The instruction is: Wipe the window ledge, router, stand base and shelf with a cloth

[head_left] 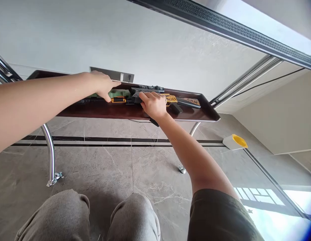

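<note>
A black and gold toy-like rifle (182, 101) with a scope (151, 87) and large lettering on its stock lies lengthwise in a dark red-brown tray shelf (115, 113). My right hand (154, 104) is closed over the middle of the rifle, covering part of its body. Farther left, my left hand (104, 85) reaches over the shelf with thumb and index finger spread apart. Its thumb is by the gold section of the barrel; whether they touch I cannot tell. Something green (120, 93) lies behind the barrel, partly hidden by my left hand.
Shiny metal legs (50, 154) and slanted tubes (243, 80) hold the shelf. Above right runs a dark-framed panel edge (220, 28). A wall with a dark socket strip (115, 74) is behind. On the tiled floor stands a white and yellow container (235, 142).
</note>
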